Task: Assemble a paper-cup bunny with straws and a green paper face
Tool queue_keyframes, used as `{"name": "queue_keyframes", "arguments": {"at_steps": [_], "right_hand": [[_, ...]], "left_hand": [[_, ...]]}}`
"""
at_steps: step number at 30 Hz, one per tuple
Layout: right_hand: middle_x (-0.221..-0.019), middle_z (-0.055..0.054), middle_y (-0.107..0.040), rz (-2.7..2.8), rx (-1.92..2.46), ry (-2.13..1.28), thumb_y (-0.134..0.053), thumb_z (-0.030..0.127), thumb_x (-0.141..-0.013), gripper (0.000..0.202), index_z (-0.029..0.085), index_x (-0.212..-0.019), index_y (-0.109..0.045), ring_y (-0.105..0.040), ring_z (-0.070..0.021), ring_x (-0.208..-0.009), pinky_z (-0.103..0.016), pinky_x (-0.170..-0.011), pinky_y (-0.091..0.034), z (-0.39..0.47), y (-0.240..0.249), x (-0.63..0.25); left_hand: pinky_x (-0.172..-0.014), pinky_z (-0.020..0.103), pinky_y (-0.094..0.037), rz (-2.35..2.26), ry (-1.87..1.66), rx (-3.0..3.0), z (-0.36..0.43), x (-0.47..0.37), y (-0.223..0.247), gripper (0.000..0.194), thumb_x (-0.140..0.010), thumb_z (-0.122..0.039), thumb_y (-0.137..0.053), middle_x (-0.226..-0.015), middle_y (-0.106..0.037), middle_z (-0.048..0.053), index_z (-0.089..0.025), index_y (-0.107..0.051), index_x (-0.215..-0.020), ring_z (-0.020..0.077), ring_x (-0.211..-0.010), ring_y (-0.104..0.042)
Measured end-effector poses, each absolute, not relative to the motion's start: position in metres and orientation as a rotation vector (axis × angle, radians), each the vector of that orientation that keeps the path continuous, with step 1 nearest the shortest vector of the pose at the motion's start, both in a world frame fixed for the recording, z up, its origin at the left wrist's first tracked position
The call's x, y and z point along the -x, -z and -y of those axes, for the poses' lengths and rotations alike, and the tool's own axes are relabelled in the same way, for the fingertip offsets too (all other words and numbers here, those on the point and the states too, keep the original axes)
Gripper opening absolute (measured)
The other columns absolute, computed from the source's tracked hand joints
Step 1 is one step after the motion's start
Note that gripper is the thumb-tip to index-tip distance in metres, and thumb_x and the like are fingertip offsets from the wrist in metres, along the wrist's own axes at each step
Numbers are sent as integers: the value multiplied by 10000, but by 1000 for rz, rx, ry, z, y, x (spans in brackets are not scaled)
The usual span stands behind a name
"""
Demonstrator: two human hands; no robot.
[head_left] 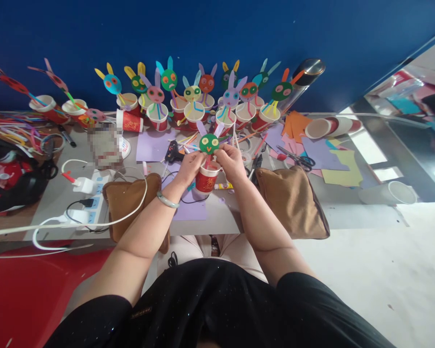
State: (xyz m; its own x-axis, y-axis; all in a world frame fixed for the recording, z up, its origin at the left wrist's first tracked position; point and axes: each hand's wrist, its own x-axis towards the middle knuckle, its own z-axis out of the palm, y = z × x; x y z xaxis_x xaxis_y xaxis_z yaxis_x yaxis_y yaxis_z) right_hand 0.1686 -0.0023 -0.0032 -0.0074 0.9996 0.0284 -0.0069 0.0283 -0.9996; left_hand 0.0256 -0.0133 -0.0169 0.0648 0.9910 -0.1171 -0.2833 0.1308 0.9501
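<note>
A green paper rabbit head [209,144] with purple ears and round yellow eyes is held upright above a red paper cup [206,180]. My left hand [191,168] pinches its lower left edge. At its lower right edge, my right hand [232,160] is closed with thumb and fingers together. A reddish stem below the head reaches into the cup's mouth, between my hands. The cup stands on the table near me, over purple paper [190,210]. A yellow glue stick [224,186] lies right of the cup.
Finished-looking rabbit cups [156,116] line the blue wall. A black glue gun [173,152] lies left of my hands. Scissors [300,160] and coloured paper sheets [342,168] are on the right. Brown cushions [292,203] flank my arms. A power strip [98,198] with cables stands left.
</note>
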Motion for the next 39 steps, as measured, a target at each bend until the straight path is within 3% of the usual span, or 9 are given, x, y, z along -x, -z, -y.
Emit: {"name": "queue_keyframes", "arguments": {"at_steps": [3, 8, 12, 18, 32, 39], "right_hand": [[-543, 74, -443, 1202, 1192, -1198, -618, 373, -678, 154, 221, -667, -591, -353, -82, -548, -240, -524, -277, 0, 6, -169], [-652, 25, -600, 1258, 1165, -1173, -623, 363, -652, 166, 209, -705, -657, -498, -125, -660, -243, -573, -382, -2, 11, -169], [-648, 34, -615, 1254, 1158, -1179, -631, 350, -623, 190, 200, -725, -687, -493, -116, -623, -252, -580, -418, -2, 14, -169], [-664, 28, -653, 1218, 1153, -1228, -710, 355, -656, 184, 194, -744, -697, -551, -129, -666, -255, -617, -450, 3, 7, -168], [-678, 40, -598, 1273, 1122, -1198, -741, 427, -672, 255, 211, -709, -609, -478, -100, -638, -248, -593, -397, -1, 11, -170], [-666, 35, -604, 1262, 1167, -1182, -732, 425, -673, 247, 210, -702, -613, -491, -103, -633, -245, -582, -396, 1, 11, -169]], "left_hand": [[-573, 239, -355, -1026, -1208, -907, 12, -26, 18, 462, -895, -326, -805, -565, -543, -35, -174, -523, -563, 91, -567, -464], [-574, 241, -358, -1010, -1216, -910, 11, -26, 24, 442, -884, -334, -820, -561, -544, -35, -172, -551, -573, 93, -565, -475], [-558, 245, -336, -1008, -1205, -940, 11, -26, 24, 477, -881, -379, -832, -552, -522, -36, -170, -547, -561, 86, -551, -445], [-554, 247, -337, -990, -1227, -990, 11, -26, 23, 493, -839, -431, -865, -561, -524, -36, -169, -553, -562, 85, -560, -430], [-529, 255, -291, -1009, -1223, -1073, 15, -24, 22, 503, -845, -434, -839, -537, -450, -39, -186, -510, -556, 91, -555, -390], [-553, 243, -338, -1005, -1211, -1058, 13, -23, 22, 490, -852, -439, -847, -551, -504, -35, -176, -544, -571, 93, -569, -440]]}}
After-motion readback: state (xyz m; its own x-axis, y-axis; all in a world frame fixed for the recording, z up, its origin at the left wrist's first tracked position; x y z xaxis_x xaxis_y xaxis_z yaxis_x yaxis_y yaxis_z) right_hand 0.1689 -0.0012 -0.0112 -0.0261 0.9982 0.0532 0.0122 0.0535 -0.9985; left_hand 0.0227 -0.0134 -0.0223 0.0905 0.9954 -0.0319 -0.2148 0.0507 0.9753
